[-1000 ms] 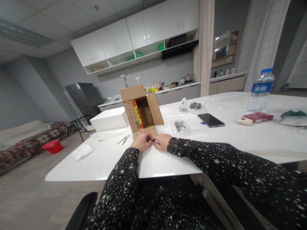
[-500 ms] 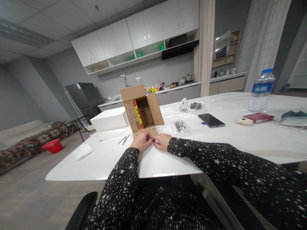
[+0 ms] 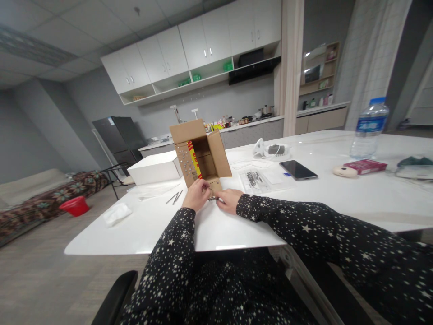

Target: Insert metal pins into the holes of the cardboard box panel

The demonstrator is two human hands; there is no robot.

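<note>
Forward-down head view, apparently tilted

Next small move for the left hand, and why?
Probably lower the left hand to the small metallic piece: the right hand is close beside it, while the left's fingertips appear raised by the open cardboard box. Whether they hold anything is unclear.

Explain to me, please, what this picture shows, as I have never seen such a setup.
No machine is at work here: a person works bare-handed, wearing the camera on the head, which looks forward and down. The left hand and right hand are close together before an open cardboard box. A small metallic piece shows between them; whether either grips it is unclear. The white table also bears two thin rods, a white box, a phone and a bottle.
</note>
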